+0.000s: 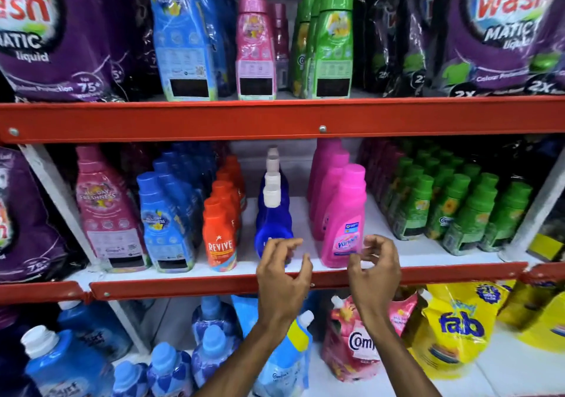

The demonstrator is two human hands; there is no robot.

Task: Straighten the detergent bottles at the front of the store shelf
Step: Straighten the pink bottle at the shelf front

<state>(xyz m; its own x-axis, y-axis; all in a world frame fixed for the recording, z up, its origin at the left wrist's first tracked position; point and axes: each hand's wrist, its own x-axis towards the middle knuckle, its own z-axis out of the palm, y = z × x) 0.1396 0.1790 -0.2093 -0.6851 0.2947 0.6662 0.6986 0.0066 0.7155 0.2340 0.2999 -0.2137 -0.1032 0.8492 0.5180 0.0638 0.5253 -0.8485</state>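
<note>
On the middle shelf [428, 251] stand rows of bottles. A dark blue bottle with a white cap [273, 222] heads its row at the front centre. To its right a pink Vanish bottle [344, 222] stands upright at the front. Left of the blue one is an orange Revive bottle [219, 237]. My left hand [282, 270] hovers just in front of the blue bottle's base, fingers curled and apart, holding nothing. My right hand [374, 270] hovers by the pink bottle's lower right side, fingers loosely curled, empty.
The shelf's red front rail [195, 286] runs under my hands. Light blue [166, 231] and pink [105, 213] softener bottles stand at left, green bottles [458, 210] at right. Pouches [452, 326] and blue bottles fill the lower shelf; large purple bags [61, 30] and more bottles sit on the upper shelf.
</note>
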